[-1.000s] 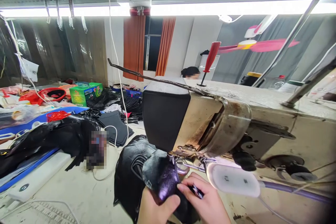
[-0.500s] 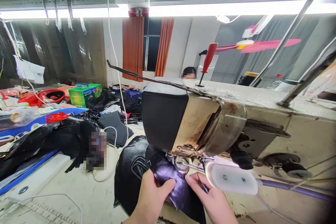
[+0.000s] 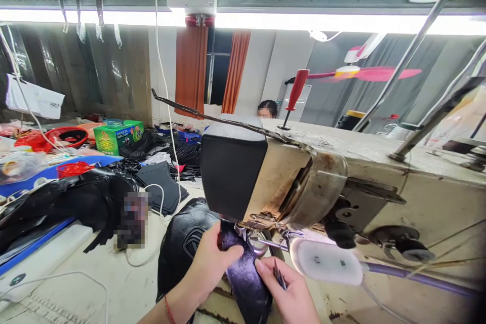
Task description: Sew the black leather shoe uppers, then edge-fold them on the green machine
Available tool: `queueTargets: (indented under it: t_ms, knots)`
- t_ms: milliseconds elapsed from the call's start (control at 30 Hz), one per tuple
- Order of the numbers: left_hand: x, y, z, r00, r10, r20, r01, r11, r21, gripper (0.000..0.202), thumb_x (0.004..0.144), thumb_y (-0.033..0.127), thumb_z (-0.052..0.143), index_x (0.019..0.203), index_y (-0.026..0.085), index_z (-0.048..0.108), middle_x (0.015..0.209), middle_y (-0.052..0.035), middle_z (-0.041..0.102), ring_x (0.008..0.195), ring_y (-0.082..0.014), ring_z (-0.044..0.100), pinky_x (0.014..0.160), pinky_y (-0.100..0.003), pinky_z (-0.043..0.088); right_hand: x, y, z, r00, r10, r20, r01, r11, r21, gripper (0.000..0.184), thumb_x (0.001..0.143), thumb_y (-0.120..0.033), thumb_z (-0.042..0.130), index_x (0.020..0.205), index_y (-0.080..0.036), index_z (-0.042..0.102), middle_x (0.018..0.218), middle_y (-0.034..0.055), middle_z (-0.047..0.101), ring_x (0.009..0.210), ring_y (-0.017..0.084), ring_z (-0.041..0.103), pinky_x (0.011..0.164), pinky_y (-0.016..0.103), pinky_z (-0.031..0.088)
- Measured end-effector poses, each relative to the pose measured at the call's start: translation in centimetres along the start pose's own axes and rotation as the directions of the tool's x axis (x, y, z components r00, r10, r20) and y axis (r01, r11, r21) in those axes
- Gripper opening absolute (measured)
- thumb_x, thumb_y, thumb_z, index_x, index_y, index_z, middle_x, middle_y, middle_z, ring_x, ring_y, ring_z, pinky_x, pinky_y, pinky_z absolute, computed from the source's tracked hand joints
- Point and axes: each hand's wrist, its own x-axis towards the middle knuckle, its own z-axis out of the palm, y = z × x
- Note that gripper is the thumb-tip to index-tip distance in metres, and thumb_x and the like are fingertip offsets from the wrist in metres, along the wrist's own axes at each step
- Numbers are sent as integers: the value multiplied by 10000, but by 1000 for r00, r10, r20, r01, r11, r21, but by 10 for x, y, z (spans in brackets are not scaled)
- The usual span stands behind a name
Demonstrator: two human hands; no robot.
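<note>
Leftward, at eight o'clock from the presser foot (image 3: 240, 231), the left hand (image 3: 207, 263) rests, thumb spread from its fingers, on the black piece (image 3: 247, 281), which lies at six, while at five the right hand (image 3: 287, 286) grips a dark pointed tool (image 3: 280, 276), thumb at the piece's edge.

A sewing machine (image 3: 364, 174) stands at right on the tabletop (image 3: 91, 273), a screwdriver (image 3: 296, 90) on top; the workpiece (image 3: 248, 283) lies below its left end, between left hand (image 3: 210, 258) and right hand (image 3: 286, 286); a lamp (image 3: 328, 261) is right of these; far left sits a box (image 3: 119, 140); far behind the machine, a fan (image 3: 347, 71).
</note>
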Motion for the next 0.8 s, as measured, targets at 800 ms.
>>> queueTargets:
  t_ms: [800]
  knots:
    - [-6, 9, -8, 976, -179, 122, 170, 982, 80, 140, 616, 114, 592, 743, 143, 542, 542, 61, 530, 481, -85, 469, 484, -219, 383, -16, 3, 41, 996, 76, -37, -67, 977, 201, 479, 670, -631, 658, 531, -174, 616, 412, -24, 516, 415, 111, 432, 443, 232, 393]
